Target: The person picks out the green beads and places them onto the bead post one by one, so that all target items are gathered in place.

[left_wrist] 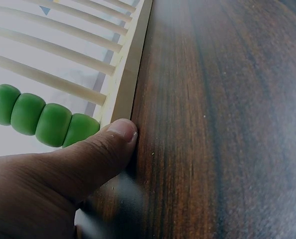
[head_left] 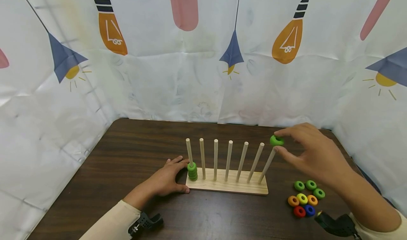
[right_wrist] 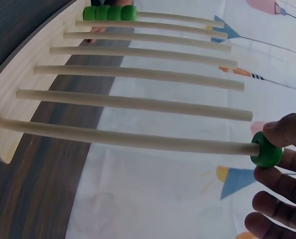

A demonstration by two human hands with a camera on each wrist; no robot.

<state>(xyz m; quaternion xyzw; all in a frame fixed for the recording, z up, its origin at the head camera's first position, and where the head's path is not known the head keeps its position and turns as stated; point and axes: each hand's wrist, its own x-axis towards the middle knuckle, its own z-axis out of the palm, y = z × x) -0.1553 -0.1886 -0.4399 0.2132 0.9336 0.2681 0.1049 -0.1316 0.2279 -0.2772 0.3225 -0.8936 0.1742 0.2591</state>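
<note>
My right hand (head_left: 313, 153) pinches a green bead (head_left: 276, 140) between thumb and fingers at the top of the rightmost peg (head_left: 267, 165). In the right wrist view, the tip of that peg meets the hole of the green bead (right_wrist: 266, 149). My left hand (head_left: 168, 178) holds the left end of the wooden peg rack (head_left: 222, 186), its thumb against the front edge of the base and its fingers around the far side. Several green beads (left_wrist: 53, 124) are stacked on the leftmost peg, beside the left thumb (left_wrist: 105, 144).
Right of the rack, loose beads lie on the dark wood table (head_left: 143, 134): several green, an orange bead (head_left: 293, 201) and another, a yellow bead (head_left: 302, 198), a red bead (head_left: 299, 211) and a blue bead (head_left: 309, 210). A printed white cloth (head_left: 178, 81) hangs behind.
</note>
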